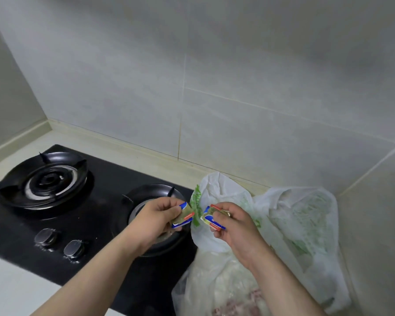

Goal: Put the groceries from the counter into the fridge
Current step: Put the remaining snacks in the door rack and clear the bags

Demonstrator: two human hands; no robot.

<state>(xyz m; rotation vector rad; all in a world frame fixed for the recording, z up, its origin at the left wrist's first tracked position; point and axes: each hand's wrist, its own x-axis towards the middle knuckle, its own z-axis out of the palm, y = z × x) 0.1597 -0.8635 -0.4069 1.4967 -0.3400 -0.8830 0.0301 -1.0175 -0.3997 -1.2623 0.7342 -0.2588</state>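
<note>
In the head view, the person is standing at a pale stone worktop (14,286) with a black glass two-burner gas hob (96,179) set into it. Both hands are raised just above the hob's right edge.

The left hand (157,218) is pinching a small flat packet printed in blue, red and gold, the left packet (184,216), with its fingers (172,208) curled over the top and the thumb underneath. The right hand (236,226) is gripping a matching one, the right packet (212,218), in the same clenched way. The packets are close together but not touching, which suggests the person is checking or sorting them before carrying them off.

The left packet's long axis is running from lower left up to the right. The right packet's long axis is running from upper left down to the right. Their upper ends are therefore leaning towards each other.

Behind and below the hands, a crumpled translucent white plastic bag with green print (301,224) is slumping against the right-hand wall corner of the worktop. A second clear bag holding something pale and pinkish (235,297) is lying at the front edge. Both are probably waiting their turn. The fridge is not in view.
</note>
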